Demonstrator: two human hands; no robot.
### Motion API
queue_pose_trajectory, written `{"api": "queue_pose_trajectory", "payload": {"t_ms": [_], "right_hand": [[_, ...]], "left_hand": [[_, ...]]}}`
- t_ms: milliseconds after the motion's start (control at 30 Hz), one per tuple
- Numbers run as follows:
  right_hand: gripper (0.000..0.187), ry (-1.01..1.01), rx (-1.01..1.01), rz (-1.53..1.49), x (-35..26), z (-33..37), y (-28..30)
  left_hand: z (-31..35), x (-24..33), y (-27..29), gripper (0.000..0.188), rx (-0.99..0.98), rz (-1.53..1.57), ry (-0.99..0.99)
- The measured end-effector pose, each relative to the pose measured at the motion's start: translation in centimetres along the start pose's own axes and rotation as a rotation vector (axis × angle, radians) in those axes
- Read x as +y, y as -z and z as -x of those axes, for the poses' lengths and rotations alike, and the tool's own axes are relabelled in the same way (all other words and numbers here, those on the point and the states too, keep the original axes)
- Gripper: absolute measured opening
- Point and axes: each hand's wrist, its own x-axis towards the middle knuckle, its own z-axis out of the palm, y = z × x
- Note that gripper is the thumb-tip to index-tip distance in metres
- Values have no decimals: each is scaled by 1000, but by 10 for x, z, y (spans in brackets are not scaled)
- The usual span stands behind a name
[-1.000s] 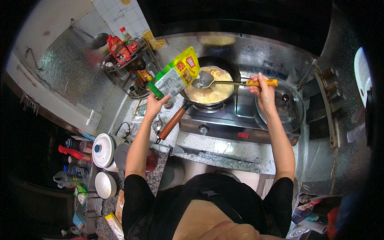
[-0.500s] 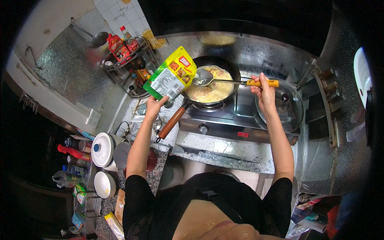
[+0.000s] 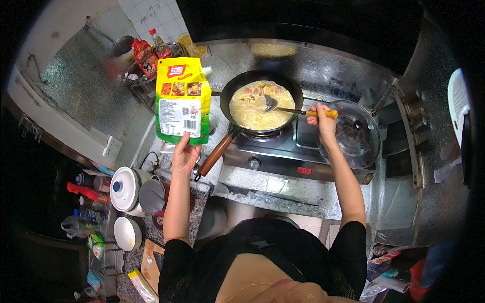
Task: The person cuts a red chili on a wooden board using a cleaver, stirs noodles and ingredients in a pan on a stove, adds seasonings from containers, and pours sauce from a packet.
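My left hand (image 3: 186,152) grips the lower edge of a yellow and green seasoning pouch (image 3: 172,117), held upright to the left of the wok. A white spout sticks out at the pouch's top right corner. With my right hand (image 3: 323,123) I hold a spatula (image 3: 295,111) by its yellow handle. Its dark metal head rests in the pale, creamy noodle-like food (image 3: 252,108) inside the black wok (image 3: 227,101). The wok sits on the gas stove, and its brown wooden handle (image 3: 216,154) points toward me, just right of my left hand.
A glass lid (image 3: 366,151) lies on the stove's right side. Sauce bottles (image 3: 145,55) stand on a corner rack behind the pouch. Left on the counter are a white lidded pot (image 3: 126,189), a white bowl (image 3: 127,233) and a cutting board (image 3: 150,262). A ladle (image 3: 121,45) hangs on the wall.
The pouch has moved left, away from over the wok, and turned from tilted to upright. The spatula's head has gone from beside the spout down into the food, and my right hand has lowered.
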Motion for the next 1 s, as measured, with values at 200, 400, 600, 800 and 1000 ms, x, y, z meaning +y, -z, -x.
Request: {"api": "queue_pose_trajectory", "payload": {"t_ms": [200,400,600,800,1000], "right_hand": [[28,24,-30,-59,-1,0,-9],[24,248,-264,223,-71,20,-34],[8,812,-527,862,-86,51,-63],[14,993,-869,1345,-23,85,-50],[38,858,-704,1329,-2,99,-40]], "left_hand": [[34,6,2,42,-20,52,-23],[60,3,1,46,-3,140,-5],[86,-4,3,46,-25,210,27],[104,-17,13,46,-102,320,176],[116,-53,14,46,-160,338,436]]}}
